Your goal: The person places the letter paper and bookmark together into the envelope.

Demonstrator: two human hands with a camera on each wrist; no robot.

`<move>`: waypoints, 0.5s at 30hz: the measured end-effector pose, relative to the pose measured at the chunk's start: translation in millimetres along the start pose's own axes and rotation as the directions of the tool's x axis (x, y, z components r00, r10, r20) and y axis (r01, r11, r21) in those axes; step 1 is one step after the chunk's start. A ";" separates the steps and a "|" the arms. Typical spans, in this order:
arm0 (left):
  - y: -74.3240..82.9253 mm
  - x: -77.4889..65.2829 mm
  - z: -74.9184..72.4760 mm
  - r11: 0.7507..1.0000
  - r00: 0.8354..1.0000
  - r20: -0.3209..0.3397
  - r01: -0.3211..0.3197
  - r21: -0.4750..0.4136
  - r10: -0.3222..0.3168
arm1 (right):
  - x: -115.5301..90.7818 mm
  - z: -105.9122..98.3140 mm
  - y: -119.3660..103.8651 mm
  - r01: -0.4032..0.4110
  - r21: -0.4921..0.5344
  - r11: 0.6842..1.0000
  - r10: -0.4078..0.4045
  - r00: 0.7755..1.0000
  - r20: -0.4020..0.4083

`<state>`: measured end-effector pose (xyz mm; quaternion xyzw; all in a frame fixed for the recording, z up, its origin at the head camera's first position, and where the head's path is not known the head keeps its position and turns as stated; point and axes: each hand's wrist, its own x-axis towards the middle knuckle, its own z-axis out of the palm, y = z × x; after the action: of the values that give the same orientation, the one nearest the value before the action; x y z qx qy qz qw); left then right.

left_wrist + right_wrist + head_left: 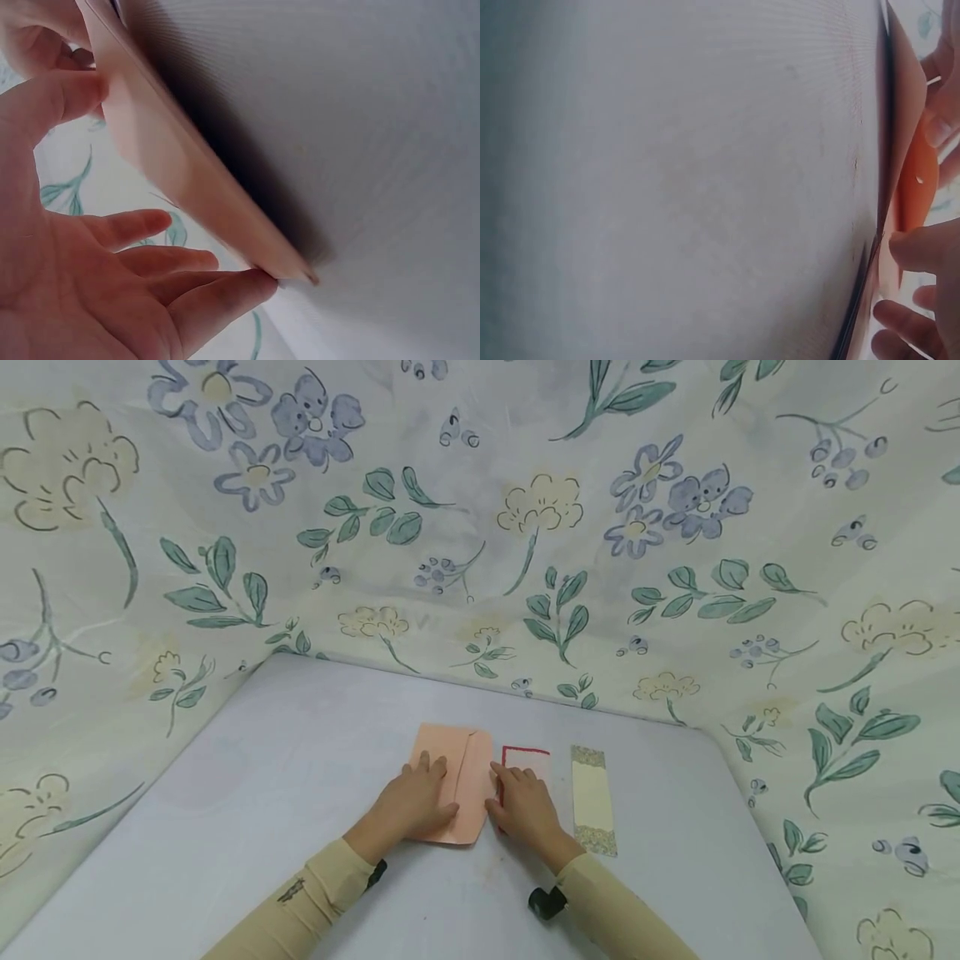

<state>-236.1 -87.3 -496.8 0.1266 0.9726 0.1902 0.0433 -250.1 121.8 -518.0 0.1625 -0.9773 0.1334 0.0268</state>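
A peach paper envelope (474, 760) lies on the white table, a long seam running down its face. My left hand (414, 795) rests on its left part, fingers extended and thumb spread toward the middle. At the right edge is my right hand (527, 803), its thumb and index fingertip set apart along that edge. In the right wrist view, the envelope's paper (917, 180) bulges up between the two hands, with a deeper orange inside. A white card with a red border (534, 757) lies just right of the envelope, partly hidden under my right hand.
Right of the card lies a pale yellow strip (591, 789) with glittery gold ends. The white table (300, 760) meets a floral-patterned cloth (465, 552) along its back and sides. A dark wrist-camera mount (547, 902) sits below my right wrist.
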 end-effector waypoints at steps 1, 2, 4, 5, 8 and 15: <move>-0.6 -0.3 -0.1 1.000 1.000 -0.001 0.000 -0.007 0.000 | 0.0 0.0 -0.3 0.000 0.001 1.000 0.000 1.000 0.001; -0.9 -0.9 -0.9 1.000 1.000 -0.003 -0.001 -0.014 0.000 | -0.1 -0.1 -0.7 -0.001 0.000 1.000 0.001 1.000 0.001; -1.3 -1.9 -2.0 1.000 1.000 -0.005 -0.001 -0.027 0.001 | -0.2 -0.1 -1.4 0.001 -0.001 1.000 -0.001 1.000 -0.002; -1.4 -2.4 -2.5 1.000 1.000 -0.007 -0.001 -0.031 0.001 | 0.1 0.3 -1.5 0.001 0.000 1.000 -0.001 1.000 -0.004; -0.8 -4.2 -5.0 0.999 1.000 -0.010 -0.001 -0.052 0.000 | 0.7 1.7 -1.1 0.005 0.017 1.000 -0.005 1.000 -0.010; -0.2 -5.9 -8.2 0.998 1.000 -0.007 -0.003 -0.069 0.003 | 1.9 3.2 -0.3 -0.039 0.289 0.956 0.036 0.999 0.017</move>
<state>-231.6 -91.9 -489.1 0.1257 0.9654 0.2244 0.0440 -251.8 120.1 -520.8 0.1467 -0.9503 0.2745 -0.0057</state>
